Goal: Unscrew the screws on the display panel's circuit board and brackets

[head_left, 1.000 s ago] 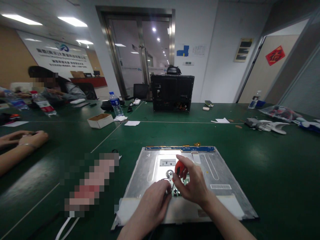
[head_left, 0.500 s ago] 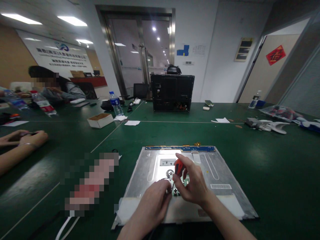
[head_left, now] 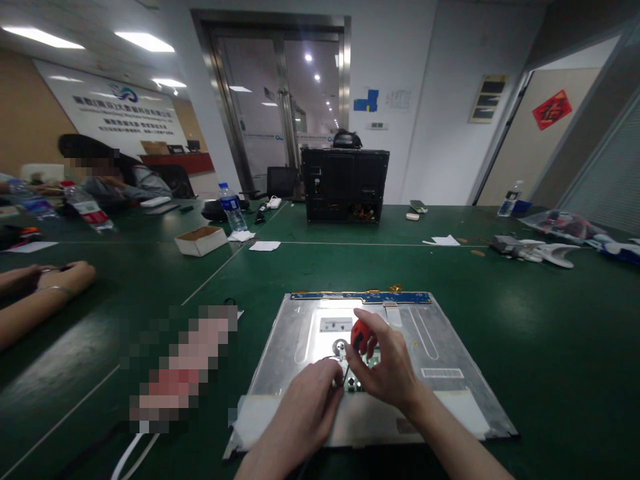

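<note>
A red-handled screwdriver (head_left: 360,335) is gripped in my right hand (head_left: 393,363), its thin shaft pointing down toward a small green circuit board (head_left: 374,361). My left hand (head_left: 310,400) is closed beside the shaft, its fingertips close to the board; what they pinch is hidden. Both hands are over a flat metal display panel (head_left: 405,373) lying on the table. A long blue circuit board (head_left: 360,297) runs along the panel's far edge, with a white flat cable (head_left: 392,315) coming off it. Below my hands, a pale strip (head_left: 463,410) covers part of the panel's near side.
Left of the panel lies a blurred-out object with white cables (head_left: 131,457). Another person's hands (head_left: 67,277) rest at the left. Farther back are a white box (head_left: 201,241), a water bottle (head_left: 231,207) and a black casing (head_left: 345,185). White plastic parts (head_left: 537,251) lie at the right.
The screwdriver's handle has turned and tilted slightly right in my right hand. My left hand stays almost still on the panel.
</note>
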`<state>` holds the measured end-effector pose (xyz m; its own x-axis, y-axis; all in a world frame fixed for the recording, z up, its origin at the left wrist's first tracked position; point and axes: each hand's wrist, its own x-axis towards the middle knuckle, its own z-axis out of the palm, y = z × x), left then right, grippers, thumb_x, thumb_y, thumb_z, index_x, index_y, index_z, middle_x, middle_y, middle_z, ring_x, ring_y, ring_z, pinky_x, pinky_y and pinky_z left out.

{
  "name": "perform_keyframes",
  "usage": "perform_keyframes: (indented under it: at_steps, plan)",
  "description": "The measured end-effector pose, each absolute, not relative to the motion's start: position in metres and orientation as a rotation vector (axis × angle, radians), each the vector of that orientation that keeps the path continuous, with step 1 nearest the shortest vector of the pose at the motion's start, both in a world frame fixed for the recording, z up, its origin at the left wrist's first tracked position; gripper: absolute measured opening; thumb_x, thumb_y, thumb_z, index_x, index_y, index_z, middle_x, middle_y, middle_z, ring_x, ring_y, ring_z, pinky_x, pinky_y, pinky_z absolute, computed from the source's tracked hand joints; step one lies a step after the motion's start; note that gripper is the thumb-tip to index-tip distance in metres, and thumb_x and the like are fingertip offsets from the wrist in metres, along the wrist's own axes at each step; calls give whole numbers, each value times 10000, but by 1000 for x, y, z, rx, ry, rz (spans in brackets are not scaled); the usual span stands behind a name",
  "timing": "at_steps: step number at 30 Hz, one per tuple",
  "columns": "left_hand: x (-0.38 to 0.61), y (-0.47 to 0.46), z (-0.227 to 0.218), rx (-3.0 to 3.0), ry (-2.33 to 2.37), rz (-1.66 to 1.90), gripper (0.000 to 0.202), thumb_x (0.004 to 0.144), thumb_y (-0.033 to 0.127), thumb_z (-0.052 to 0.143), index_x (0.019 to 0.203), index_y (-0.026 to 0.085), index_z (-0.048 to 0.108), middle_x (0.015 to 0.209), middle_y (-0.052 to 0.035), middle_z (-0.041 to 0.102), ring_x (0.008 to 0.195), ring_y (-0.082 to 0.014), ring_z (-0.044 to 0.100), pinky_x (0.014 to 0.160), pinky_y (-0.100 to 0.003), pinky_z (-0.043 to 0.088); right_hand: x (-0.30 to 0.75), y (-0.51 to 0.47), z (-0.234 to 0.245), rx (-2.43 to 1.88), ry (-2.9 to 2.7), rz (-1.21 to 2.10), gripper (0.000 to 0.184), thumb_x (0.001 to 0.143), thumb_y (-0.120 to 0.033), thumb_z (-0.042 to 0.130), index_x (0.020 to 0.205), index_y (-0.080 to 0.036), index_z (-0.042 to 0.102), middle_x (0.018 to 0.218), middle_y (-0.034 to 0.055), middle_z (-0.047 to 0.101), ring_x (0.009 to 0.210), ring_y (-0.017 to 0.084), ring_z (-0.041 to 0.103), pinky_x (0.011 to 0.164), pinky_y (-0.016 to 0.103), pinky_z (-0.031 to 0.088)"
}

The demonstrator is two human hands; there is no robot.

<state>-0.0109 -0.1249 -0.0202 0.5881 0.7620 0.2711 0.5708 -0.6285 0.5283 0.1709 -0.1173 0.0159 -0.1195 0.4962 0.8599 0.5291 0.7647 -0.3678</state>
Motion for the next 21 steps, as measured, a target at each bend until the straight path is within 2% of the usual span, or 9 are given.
perform_keyframes:
  at_steps: [8, 15, 21]
  plan:
    - [-12, -123, -26, 2426, 1056, 709, 120, 886, 139, 437, 920, 195, 537, 865, -77, 658, 761, -226, 603, 649, -308, 450, 171, -116, 17, -783, -1769, -7, 458, 929, -200, 563, 1359, -239, 409, 798, -20, 614, 531, 100, 524, 460, 203, 462]
    - [-11, -124, -21, 2439, 1060, 699, 108, 876, 131, 439, 894, 203, 517, 847, -67, 642, 757, -225, 602, 638, -301, 435, 173, -118, 16, -763, -1823, 47, 600, 894, -162, 529, 1466, -214, 357, 892, 38, 664, 599, 135, 579, 486, 245, 491]
    - [-11, -125, -19, 2419, 1057, 678, 118, 891, 144, 429, 906, 198, 532, 861, -74, 648, 755, -228, 600, 649, -313, 444, 173, -118, 17, -751, -1808, 43, 647, 858, -114, 515, 1476, -214, 349, 895, 37, 668, 607, 135, 592, 494, 238, 502]
